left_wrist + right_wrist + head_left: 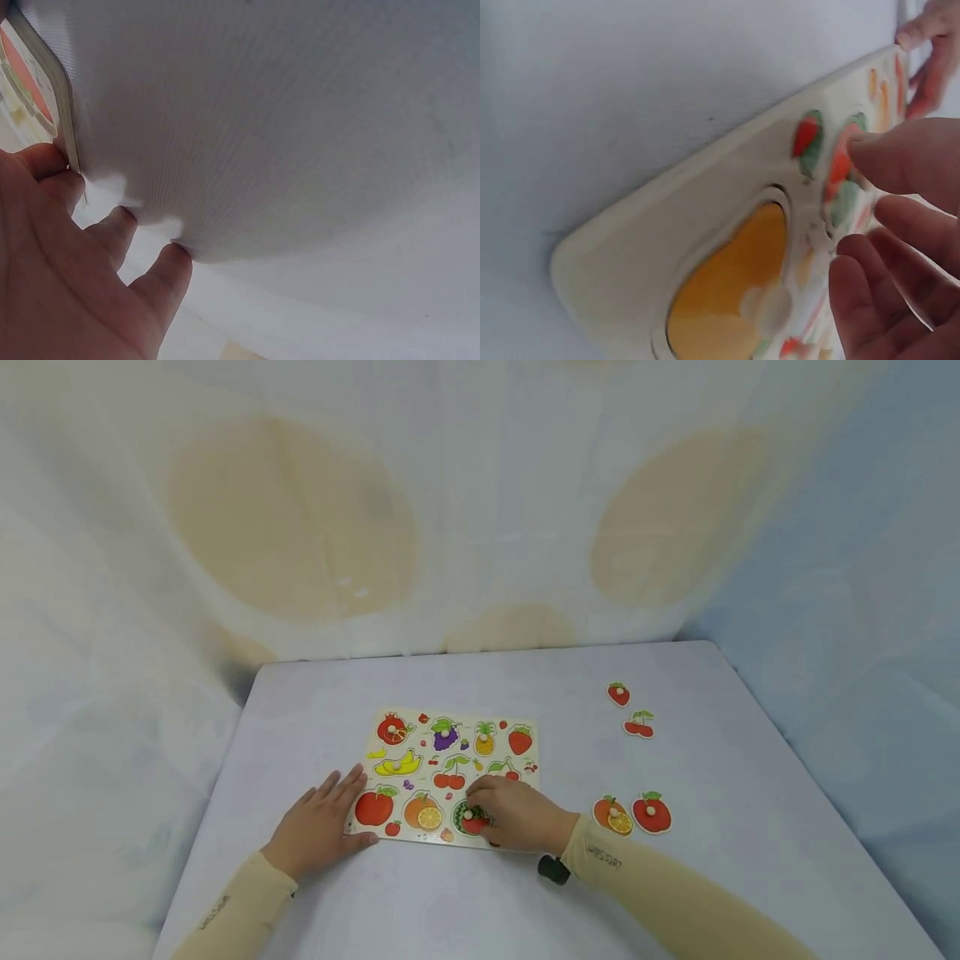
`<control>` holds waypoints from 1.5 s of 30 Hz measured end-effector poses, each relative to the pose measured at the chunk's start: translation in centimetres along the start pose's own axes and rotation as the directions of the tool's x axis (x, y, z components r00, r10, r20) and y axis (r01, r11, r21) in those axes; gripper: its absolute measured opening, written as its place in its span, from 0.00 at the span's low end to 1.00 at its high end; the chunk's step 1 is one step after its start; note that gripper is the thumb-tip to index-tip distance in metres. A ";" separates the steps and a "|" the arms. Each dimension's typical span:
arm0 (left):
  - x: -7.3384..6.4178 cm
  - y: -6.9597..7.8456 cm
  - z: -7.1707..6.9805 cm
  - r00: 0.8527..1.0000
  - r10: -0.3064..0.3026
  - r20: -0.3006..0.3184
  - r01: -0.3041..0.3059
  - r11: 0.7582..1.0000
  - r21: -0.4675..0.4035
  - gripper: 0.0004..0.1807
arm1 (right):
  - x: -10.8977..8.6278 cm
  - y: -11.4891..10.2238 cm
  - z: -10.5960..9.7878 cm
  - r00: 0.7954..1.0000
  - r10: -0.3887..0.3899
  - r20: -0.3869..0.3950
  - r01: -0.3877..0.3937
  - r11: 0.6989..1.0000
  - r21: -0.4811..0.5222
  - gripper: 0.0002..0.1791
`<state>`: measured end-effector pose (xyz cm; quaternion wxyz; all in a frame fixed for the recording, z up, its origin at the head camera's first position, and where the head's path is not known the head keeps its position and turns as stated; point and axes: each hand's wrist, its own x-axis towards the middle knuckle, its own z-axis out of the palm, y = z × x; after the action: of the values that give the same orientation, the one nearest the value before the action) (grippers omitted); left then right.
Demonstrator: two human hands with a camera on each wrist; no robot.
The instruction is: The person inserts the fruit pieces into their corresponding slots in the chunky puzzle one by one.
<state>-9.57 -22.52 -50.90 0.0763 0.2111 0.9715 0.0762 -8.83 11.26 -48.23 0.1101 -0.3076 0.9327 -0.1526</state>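
A white fruit puzzle board [457, 739] lies on the table. My left hand [318, 827] rests at its front left corner, fingers spread along the left side and thumb by the front edge. In the left wrist view, fingertips [176, 262] touch the table beside the board's edge. Over the front of the board, my right hand [517, 814] pinches at the watermelon puzzle piece [475, 822]. The right thumb [889, 154] overlaps that piece, which lies at its slot. A yellow-orange pear-shaped piece [727, 292] with a knob sits in the board's near right corner.
Right of the board lie loose knobbed pieces: a strawberry [618, 693], cherries [639, 724], an orange [612, 816] and an apple [652, 813]. The table's back edge [480, 653] meets a hanging cloth [510, 543]. A dark device [553, 869] is at my right wrist.
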 end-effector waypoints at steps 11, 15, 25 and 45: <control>0.0 0.4 -0.2 1.000 -0.002 0.013 0.002 1.000 0.001 0.54 | -7.8 5.8 -5.7 0.957 0.283 -0.065 -0.277 0.957 0.084 0.25; 0.0 0.3 -0.4 1.000 -0.002 0.010 0.002 1.000 0.005 0.54 | -12.3 9.3 -6.6 0.922 0.368 -0.124 -0.360 0.930 0.078 0.23; -0.2 -0.2 -0.3 1.000 0.003 -0.011 -0.003 1.000 0.020 0.54 | -16.5 11.7 -4.7 0.896 0.415 -0.158 -0.405 0.909 0.095 0.24; -0.2 0.3 -0.3 1.000 0.013 -0.012 -0.013 1.000 0.016 0.53 | -14.2 9.1 -2.1 0.894 0.432 -0.122 -0.440 0.897 -0.049 0.30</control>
<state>-9.33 -22.37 -50.57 0.0682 0.2175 0.9711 0.0705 -3.18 27.34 -47.96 0.0792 -0.0859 0.9876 -0.1053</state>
